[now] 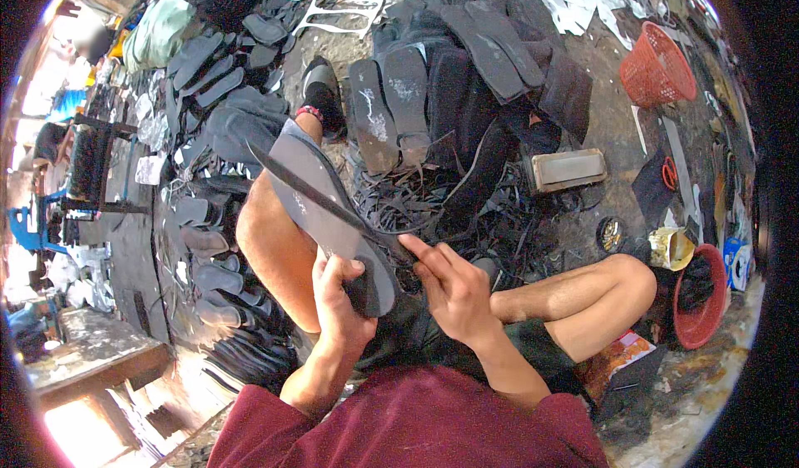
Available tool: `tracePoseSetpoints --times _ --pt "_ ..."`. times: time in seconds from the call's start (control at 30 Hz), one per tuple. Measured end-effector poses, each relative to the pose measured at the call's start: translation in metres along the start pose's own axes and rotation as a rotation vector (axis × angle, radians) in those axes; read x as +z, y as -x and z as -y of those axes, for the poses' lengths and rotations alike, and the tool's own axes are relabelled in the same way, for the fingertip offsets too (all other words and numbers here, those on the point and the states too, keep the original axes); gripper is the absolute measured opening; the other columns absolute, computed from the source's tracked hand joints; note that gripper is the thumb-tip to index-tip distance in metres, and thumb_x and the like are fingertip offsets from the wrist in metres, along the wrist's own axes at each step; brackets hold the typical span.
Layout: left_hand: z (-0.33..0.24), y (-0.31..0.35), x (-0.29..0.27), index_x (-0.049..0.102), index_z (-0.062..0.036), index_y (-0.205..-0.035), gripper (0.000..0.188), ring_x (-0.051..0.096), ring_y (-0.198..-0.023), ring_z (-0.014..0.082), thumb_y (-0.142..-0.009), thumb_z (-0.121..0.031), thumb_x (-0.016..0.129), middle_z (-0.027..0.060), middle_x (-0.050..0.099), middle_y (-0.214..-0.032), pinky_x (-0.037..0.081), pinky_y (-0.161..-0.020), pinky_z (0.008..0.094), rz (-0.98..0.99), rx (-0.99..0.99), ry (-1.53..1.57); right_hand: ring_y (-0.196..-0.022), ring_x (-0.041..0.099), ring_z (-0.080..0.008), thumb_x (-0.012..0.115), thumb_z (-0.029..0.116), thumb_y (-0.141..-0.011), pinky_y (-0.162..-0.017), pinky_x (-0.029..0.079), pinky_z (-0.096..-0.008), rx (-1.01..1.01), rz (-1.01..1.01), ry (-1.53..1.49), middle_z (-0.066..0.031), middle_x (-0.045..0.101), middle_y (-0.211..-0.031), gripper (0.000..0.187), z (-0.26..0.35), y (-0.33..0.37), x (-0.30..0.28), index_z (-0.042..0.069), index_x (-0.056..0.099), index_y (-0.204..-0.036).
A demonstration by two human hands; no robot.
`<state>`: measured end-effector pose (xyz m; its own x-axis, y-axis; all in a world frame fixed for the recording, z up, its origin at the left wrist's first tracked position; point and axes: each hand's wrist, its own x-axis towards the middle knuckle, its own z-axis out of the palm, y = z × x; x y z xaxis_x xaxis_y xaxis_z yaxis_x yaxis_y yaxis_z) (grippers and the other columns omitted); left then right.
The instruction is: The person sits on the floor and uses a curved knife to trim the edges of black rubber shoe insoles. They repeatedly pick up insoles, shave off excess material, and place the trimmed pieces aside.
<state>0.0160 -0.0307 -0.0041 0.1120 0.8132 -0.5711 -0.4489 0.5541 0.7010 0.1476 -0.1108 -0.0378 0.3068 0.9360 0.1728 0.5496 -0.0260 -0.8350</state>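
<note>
A long grey shoe sole [312, 218] with a dark edge lies slanted above my lap. My left hand [339, 302] grips its near end, the thumb on top beside a dark patch at the heel. Across the sole's face runs a thin black strip [304, 187], its far end sticking out past the left edge. My right hand [458, 293] is at the sole's right edge, fingers curled and the fingertips closed on the strip's near end. Whether a blade is also within those fingers is hidden. Black offcuts [399, 193] lie in a tangle beyond my hands.
Stacked dark soles [404, 102] rise ahead, with more soles [220, 69] heaped at far left. A pale rectangular block [568, 170] lies right of the offcuts. Red baskets [657, 67] stand at right, near a tin [671, 247]. My bent legs [574, 293] flank the work.
</note>
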Motion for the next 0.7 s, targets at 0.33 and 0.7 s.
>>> tracePoseSetpoints --times 0.33,0.7 --pt "0.001 0.003 -0.010 0.048 -0.0010 -0.131 0.068 0.061 -0.098 0.0259 -0.064 -0.010 0.053 0.0101 0.061 -0.111 0.051 -0.087 0.0364 0.126 0.050 -0.315 -0.081 0.068 -0.0356 0.055 0.019 -0.101 -0.067 0.054 -0.0439 -0.159 -0.035 -0.060 -0.0146 0.067 -0.096 0.031 -0.001 -0.106 0.031 0.014 0.062 -0.130" --pt "-0.062 0.001 -0.058 0.063 -0.0033 -0.118 0.024 0.065 -0.098 0.0160 -0.098 -0.017 0.063 0.0067 0.070 -0.108 0.051 -0.088 0.0325 0.339 0.028 -0.026 -0.079 0.063 -0.0317 0.060 0.007 -0.094 -0.072 0.050 -0.0410 -0.024 0.254 -0.334 -0.0140 0.064 -0.088 0.038 0.030 -0.012 -0.004 0.009 0.062 -0.132"
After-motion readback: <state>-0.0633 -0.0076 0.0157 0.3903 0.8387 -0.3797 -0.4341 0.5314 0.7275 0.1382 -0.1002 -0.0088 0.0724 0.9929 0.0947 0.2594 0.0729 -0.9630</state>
